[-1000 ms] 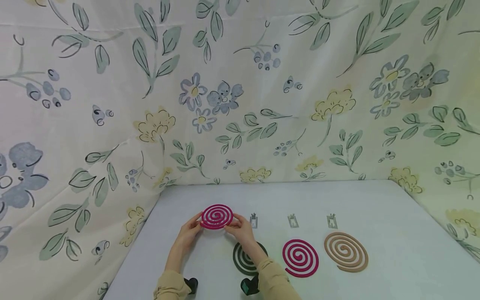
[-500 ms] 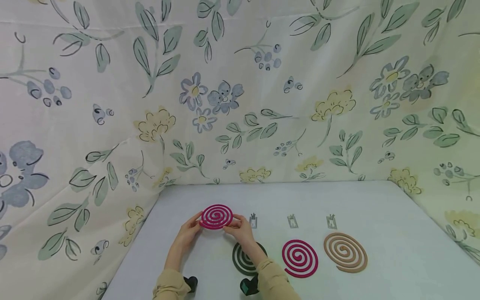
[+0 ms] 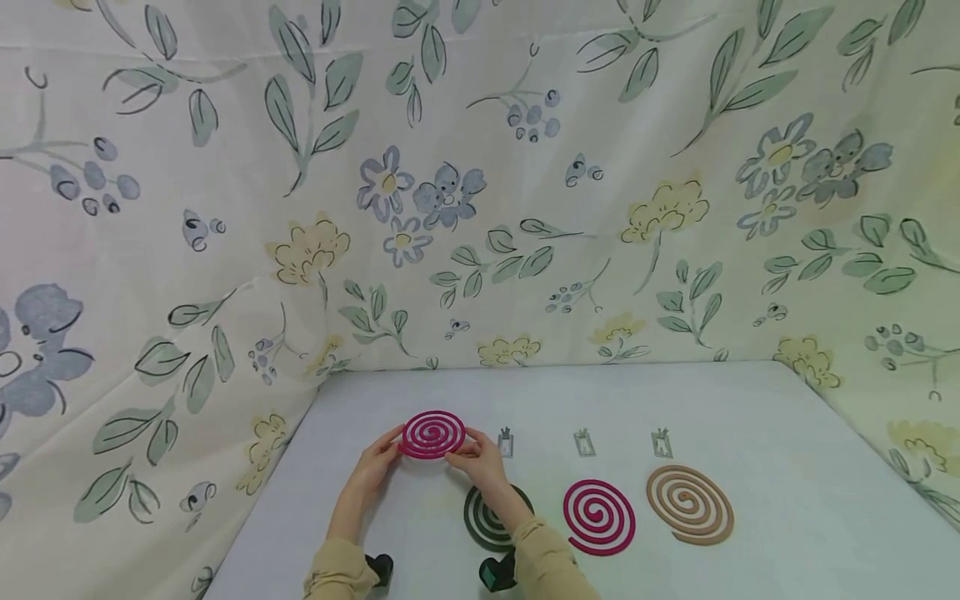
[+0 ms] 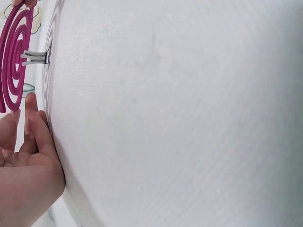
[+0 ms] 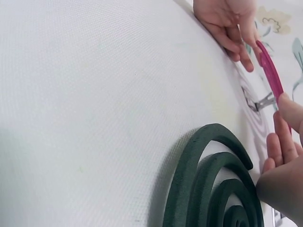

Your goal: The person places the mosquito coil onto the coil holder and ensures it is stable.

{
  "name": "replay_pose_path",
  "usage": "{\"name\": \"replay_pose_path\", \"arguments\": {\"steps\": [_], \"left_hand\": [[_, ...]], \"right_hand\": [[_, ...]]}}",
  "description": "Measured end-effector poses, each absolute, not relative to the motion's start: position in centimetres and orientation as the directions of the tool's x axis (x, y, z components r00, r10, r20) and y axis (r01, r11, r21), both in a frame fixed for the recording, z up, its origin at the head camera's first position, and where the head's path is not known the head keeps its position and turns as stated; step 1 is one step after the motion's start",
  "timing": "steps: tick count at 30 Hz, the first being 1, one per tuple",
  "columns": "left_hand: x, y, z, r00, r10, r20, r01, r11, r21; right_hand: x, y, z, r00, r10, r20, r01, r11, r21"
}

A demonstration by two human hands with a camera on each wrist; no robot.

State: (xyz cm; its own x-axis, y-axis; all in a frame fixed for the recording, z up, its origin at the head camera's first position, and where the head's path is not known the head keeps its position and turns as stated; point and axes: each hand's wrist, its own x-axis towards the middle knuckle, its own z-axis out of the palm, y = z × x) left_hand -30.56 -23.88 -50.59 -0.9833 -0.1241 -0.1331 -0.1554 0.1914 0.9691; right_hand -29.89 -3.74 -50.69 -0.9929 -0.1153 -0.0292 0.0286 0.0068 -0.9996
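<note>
A magenta mosquito coil (image 3: 433, 433) is held level, a little above the white table, at the left of the head view. My left hand (image 3: 377, 467) pinches its left edge, while my right hand (image 3: 483, 465) grips the opposite edge between thumb and fingers. Under the coil, a small metal stand (image 4: 34, 57) rises from the table, its prongs reaching the coil's middle in the left wrist view. The right wrist view catches the coil (image 5: 271, 71) nearly edge-on, with the same stand (image 5: 265, 102) below it.
On the table (image 3: 787, 467) lie a dark green coil (image 5: 182, 189), partly under my right forearm, another magenta coil (image 3: 597, 513) and a tan coil (image 3: 686, 498). Behind them, three flat metal stands (image 3: 585, 442) form a row. Floral cloth (image 3: 525, 292) hangs around the table.
</note>
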Motion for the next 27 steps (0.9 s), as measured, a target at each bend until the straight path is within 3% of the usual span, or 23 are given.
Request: {"name": "replay_pose_path", "arguments": {"steps": [11, 20, 27], "left_hand": [[-30.2, -24.3, -50.4, -0.988, -0.004, -0.152, -0.151, 0.136, 0.979], [-30.5, -24.7, -51.0, -0.988, 0.023, -0.152, -0.143, 0.222, 0.964], [-30.5, -25.1, -51.0, -0.987, 0.053, -0.150, -0.136, 0.210, 0.968]], "right_hand": [[-29.8, -3.8, -50.7, -0.993, -0.110, -0.036, 0.034, 0.022, -0.999], [-29.7, -3.8, -50.4, -0.992, -0.120, -0.043, 0.039, 0.033, -0.999], [-29.7, -3.7, -50.3, -0.990, -0.135, -0.041, 0.034, 0.054, -0.998]]}}
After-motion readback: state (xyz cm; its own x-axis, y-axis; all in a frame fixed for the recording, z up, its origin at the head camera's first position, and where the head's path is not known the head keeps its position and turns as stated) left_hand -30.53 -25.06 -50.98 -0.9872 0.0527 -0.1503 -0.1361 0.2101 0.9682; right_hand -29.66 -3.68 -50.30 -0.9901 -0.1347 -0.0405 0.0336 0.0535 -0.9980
